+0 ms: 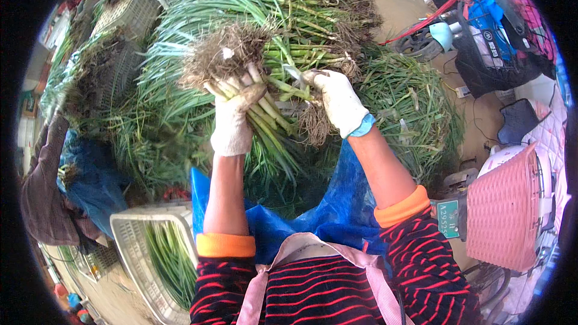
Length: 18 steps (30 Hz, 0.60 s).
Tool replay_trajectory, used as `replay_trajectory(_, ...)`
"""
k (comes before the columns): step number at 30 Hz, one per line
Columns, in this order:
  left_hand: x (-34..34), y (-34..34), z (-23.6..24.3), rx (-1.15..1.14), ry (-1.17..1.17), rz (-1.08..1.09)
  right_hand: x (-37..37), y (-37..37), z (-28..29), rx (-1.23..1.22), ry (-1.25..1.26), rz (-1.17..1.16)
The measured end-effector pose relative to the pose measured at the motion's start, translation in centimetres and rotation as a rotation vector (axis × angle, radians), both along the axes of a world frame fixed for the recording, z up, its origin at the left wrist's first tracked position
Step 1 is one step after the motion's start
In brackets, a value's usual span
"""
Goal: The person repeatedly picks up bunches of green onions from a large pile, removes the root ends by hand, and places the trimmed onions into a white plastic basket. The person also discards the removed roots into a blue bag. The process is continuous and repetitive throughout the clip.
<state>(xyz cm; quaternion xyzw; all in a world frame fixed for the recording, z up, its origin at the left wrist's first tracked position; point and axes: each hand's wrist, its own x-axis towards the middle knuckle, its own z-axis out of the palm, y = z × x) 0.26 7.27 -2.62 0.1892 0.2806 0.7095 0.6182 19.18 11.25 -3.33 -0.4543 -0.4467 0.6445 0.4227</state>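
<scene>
My left hand (233, 123), in a white knitted glove with soiled fingertips, is closed round a bunch of rooted stalks (265, 111) that look like green garlic. Its tangled brown roots (226, 54) point up and away, and the leaves hang down toward me. My right hand (342, 99), gloved too, pinches a single stalk (289, 88) whose roots (314, 123) dangle below the fingers. A small pale, pointed piece (293, 72) shows by the right thumb; whether it is a blade or a leaf I cannot tell. Just beyond both hands lies a large heap of the same stalks (313, 24).
Loose trimmed leaves (415, 114) are piled at the right. A white crate (129, 222) with greens stands at lower left; more crates (123, 12) are at far left. A pink basket (503, 207) on a vehicle borders the right. A blue plastic sheet (283, 219) covers my lap.
</scene>
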Motion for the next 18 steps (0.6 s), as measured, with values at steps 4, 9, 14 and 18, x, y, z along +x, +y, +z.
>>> replay_trajectory(4,-1.4,0.4,-0.4,0.022,0.196,0.048,0.4,0.4,1.0,-0.038,0.389,0.027)
replay_trajectory(9,-3.2,0.6,1.1,-0.050,0.199,0.175,-0.5,1.0,6.1,0.059,0.286,0.208)
replay_trajectory(14,-5.7,1.2,0.6,-0.073,0.199,0.291,7.4,8.0,1.1,0.484,-1.534,-0.058)
replay_trajectory(18,-5.5,0.8,1.2,-0.098,0.253,0.464,3.8,5.2,4.5,0.865,-1.411,-0.099)
